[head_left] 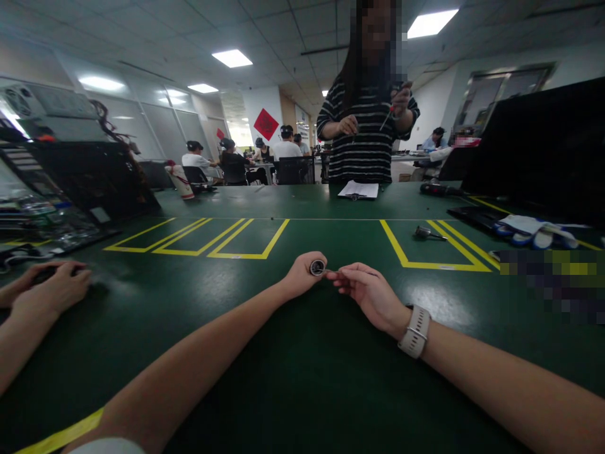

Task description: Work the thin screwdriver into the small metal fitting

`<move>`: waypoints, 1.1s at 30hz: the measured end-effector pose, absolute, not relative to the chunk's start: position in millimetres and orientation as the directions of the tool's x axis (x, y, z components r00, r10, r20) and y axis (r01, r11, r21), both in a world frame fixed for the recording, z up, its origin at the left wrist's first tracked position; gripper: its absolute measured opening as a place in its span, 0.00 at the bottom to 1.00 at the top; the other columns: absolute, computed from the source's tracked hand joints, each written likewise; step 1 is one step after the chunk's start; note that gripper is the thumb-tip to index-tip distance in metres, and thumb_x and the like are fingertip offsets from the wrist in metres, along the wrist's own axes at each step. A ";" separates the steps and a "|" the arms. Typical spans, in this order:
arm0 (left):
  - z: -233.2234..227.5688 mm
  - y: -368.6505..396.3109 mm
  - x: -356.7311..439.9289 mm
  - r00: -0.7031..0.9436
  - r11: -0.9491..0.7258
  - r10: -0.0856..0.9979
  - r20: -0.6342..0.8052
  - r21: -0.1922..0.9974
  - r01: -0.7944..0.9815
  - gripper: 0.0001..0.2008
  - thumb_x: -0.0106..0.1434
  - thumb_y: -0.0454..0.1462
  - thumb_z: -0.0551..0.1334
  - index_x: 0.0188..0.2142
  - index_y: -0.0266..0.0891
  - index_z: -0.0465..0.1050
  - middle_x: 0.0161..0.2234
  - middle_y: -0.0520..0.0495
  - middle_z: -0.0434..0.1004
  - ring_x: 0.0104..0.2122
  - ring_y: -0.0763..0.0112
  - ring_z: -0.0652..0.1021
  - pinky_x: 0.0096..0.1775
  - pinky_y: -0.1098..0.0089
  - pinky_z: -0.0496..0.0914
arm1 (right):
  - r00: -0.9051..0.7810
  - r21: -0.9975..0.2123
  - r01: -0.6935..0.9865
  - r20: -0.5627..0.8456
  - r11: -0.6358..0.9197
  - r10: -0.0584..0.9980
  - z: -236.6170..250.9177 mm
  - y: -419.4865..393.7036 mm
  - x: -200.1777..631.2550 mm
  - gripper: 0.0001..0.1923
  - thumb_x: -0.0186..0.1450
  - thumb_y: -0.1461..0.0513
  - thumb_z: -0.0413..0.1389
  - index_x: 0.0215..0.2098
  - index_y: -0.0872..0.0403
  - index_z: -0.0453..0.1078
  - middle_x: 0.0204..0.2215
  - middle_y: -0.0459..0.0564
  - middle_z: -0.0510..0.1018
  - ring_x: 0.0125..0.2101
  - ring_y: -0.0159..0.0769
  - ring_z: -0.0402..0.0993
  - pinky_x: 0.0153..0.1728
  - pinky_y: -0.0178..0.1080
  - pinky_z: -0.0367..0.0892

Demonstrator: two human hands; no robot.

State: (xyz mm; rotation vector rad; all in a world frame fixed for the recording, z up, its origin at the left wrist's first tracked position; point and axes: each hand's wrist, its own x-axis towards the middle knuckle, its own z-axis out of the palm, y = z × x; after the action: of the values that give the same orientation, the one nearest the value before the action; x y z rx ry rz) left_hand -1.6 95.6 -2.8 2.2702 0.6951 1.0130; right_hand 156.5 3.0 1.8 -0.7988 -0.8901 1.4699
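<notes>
My left hand [302, 275] is closed around a small round metal part [317, 267] with a dark centre, held just above the green table [293, 353]. My right hand [366, 291], with a white watch at the wrist, pinches a thin piece that sticks out of the part's right side. The two hands meet at the middle of the table. What the thin piece is cannot be made out.
A person in a striped top [367, 135] stands across the table holding a red-handled screwdriver. Another person's hands [45, 290] rest at the left. A paper sheet [359, 189], a small metal tool [428, 234], white-blue gloves [536, 230] and opened electronics [70, 183] lie around.
</notes>
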 end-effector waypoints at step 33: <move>-5.9 97.2 -1.5 0.637 -0.731 0.672 0.379 0.479 0.486 0.03 0.52 0.31 0.59 0.24 0.37 0.65 0.23 0.54 0.65 0.26 0.73 0.68 0.29 0.72 0.60 | -0.068 -0.886 0.233 0.396 0.400 0.916 5.6 3.5 155.5 0.04 0.59 0.60 0.54 0.29 0.50 0.71 0.29 0.46 0.75 0.32 0.37 0.69 0.34 0.41 0.62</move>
State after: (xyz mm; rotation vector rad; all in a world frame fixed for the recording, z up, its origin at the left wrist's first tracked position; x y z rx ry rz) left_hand -1.5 97.2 -5.9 2.5264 0.9261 0.7817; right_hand 155.5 3.5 5.6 -1.0527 -1.5651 0.7824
